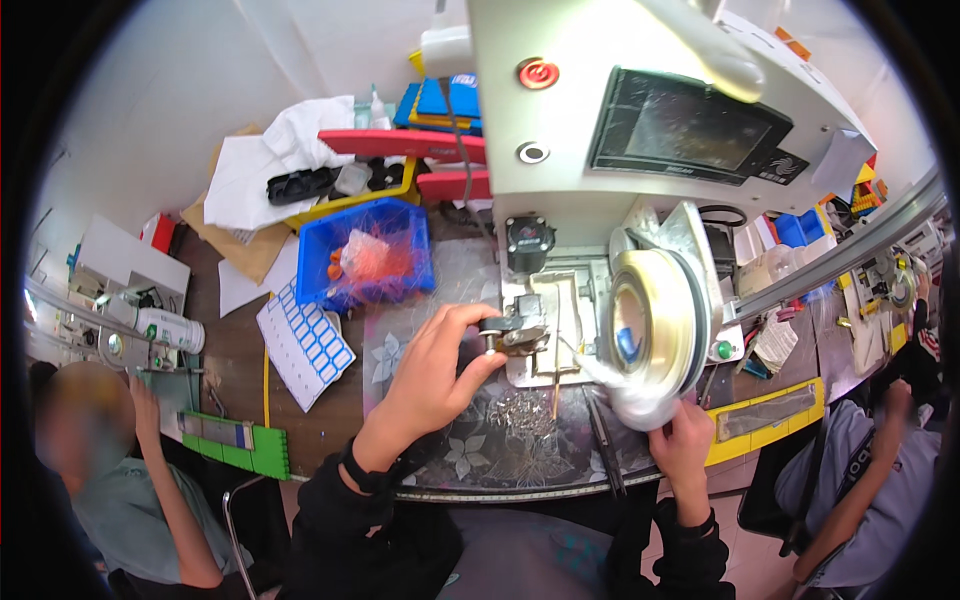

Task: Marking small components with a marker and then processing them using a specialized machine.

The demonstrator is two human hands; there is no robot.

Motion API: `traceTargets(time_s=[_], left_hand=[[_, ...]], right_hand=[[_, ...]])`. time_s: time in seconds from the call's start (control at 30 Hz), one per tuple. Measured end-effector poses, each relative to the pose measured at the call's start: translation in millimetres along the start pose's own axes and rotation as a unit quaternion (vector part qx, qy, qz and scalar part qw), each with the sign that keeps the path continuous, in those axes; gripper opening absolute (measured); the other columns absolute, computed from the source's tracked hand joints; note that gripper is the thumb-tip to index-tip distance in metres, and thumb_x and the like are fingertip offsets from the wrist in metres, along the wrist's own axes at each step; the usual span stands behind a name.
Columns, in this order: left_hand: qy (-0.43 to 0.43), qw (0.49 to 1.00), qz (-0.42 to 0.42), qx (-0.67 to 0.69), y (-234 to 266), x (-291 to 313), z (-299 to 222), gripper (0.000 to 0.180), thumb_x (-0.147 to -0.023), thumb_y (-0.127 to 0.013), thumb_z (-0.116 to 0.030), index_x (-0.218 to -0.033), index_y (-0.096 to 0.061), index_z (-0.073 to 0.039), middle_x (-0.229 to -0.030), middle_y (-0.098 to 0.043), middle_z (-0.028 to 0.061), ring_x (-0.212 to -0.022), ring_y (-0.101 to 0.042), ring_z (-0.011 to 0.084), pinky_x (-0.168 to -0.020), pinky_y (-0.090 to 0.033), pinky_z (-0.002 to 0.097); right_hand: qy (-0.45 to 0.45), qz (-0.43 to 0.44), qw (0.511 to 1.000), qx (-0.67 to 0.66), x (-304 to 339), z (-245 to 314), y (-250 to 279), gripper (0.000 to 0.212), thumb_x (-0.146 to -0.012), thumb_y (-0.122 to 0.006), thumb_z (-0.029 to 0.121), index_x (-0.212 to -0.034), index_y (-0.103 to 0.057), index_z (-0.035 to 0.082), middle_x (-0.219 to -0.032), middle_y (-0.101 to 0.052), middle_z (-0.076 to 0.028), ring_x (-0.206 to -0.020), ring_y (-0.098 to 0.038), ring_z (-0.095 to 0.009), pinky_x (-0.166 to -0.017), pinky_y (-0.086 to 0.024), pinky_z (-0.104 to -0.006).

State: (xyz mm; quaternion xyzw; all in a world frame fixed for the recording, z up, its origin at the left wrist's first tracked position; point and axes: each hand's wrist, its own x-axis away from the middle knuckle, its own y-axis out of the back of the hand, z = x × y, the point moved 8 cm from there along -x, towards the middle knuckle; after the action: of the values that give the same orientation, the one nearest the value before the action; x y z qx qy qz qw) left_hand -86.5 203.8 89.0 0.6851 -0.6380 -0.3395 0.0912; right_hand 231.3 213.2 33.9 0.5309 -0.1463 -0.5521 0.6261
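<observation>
My left hand (432, 375) pinches a small dark metal part (505, 333) at the left edge of the machine's silver work plate (560, 320). My right hand (678, 440) holds the lower rim of a large reel of clear tape (655, 325), wrapped in thin plastic, standing on edge at the right of the plate. Above both rises a white machine (600, 100) with a dark screen (690, 130) and a red round button (537, 73). A small pile of tiny metal pieces (522, 408) lies on the flower-patterned mat (470, 450) between my hands.
A blue bin (325, 290) holding orange parts in a bag sits left of the machine, beside a sheet of blue labels (303, 343). Papers, a yellow tray and red tools lie behind. One person sits at lower left (120, 480), another at right (860, 480). A green block (238, 440) lies near the left edge.
</observation>
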Motion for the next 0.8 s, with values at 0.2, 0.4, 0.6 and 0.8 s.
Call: traceTargets(time_s=[0.2, 0.4, 0.6, 0.8], left_hand=[[-0.021, 1.0, -0.011, -0.015, 2, 0, -4, 0.041, -0.09, -0.07, -0.02, -0.125, -0.055, -0.005, -0.107, -0.062, 0.0161, -0.097, -0.06, 0.0359, -0.085, -0.047, 0.0416], [-0.029, 0.999, -0.019, -0.012, 5, 0, -8, 0.041, -0.091, -0.07, -0.021, -0.125, -0.054, -0.004, -0.107, -0.061, 0.0177, -0.098, -0.06, 0.0378, -0.086, -0.047, 0.0427], [0.006, 1.0, 0.018, -0.008, 0, 1, -1, 0.04, -0.093, -0.067, -0.016, -0.127, -0.052, -0.001, -0.117, -0.061, 0.019, -0.108, -0.061, 0.0352, -0.097, -0.047, 0.0394], [0.017, 0.999, 0.035, 0.001, -4, -1, 4, 0.04, -0.093, -0.067, -0.015, -0.127, -0.052, 0.0, -0.117, -0.061, 0.0178, -0.108, -0.061, 0.0332, -0.097, -0.046, 0.0388]], right_hand=[[-0.005, -0.013, 1.0, -0.002, 2, 0, 0, 0.018, -0.083, -0.074, 0.009, -0.075, -0.058, 0.007, -0.062, -0.056, -0.011, -0.056, -0.056, -0.033, -0.052, -0.04, -0.0444], [-0.009, -0.012, 1.0, 0.002, 1, 2, 1, 0.02, -0.084, -0.074, 0.01, -0.074, -0.057, 0.007, -0.062, -0.055, -0.011, -0.056, -0.056, -0.033, -0.052, -0.04, -0.0439], [-0.017, -0.011, 1.0, 0.004, 2, 0, -1, 0.021, -0.084, -0.073, 0.009, -0.073, -0.055, 0.007, -0.06, -0.052, -0.011, -0.055, -0.054, -0.032, -0.051, -0.039, -0.0436], [-0.008, -0.003, 1.0, 0.014, 3, -2, -1, 0.012, -0.086, -0.072, 0.007, -0.079, -0.063, 0.004, -0.061, -0.056, -0.012, -0.055, -0.057, -0.031, -0.052, -0.04, -0.0417]])
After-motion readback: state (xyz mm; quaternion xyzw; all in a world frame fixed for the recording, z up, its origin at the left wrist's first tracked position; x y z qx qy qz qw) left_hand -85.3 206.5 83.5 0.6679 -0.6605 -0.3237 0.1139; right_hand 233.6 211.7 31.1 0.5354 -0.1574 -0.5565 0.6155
